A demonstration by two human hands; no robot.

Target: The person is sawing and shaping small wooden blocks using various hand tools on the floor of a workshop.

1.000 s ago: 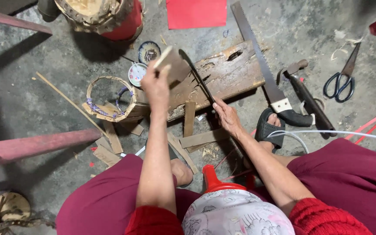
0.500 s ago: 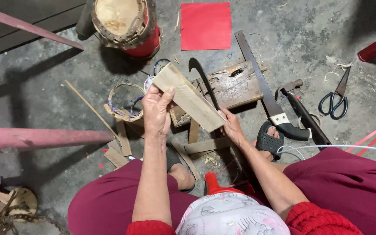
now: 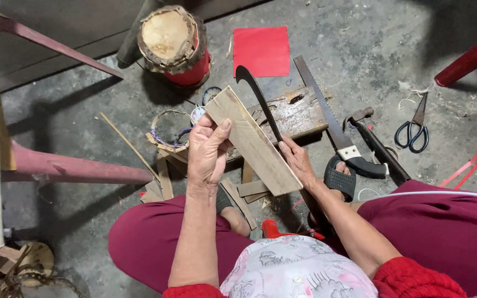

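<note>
left hand point(image 3: 208, 154) grips a pale flat wooden board point(image 3: 252, 140); right hand point(image 3: 298, 161), at 3 o'clock, clasps a dark curved blade point(image 3: 258, 96) against it.

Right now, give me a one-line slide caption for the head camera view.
Seated over a wooden block, left hand holds a flat board while right hand grips a curved knife.

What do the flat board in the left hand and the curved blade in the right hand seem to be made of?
The flat board, held in the left hand, looks like pale, unfinished wood: faint grain lines, matte surface, rough sawn edges. The curved blade, gripped by the right hand, looks like dark metal, probably iron or steel: thin, blackened and dull, with a hooked tip. Its handle is hidden.
</note>
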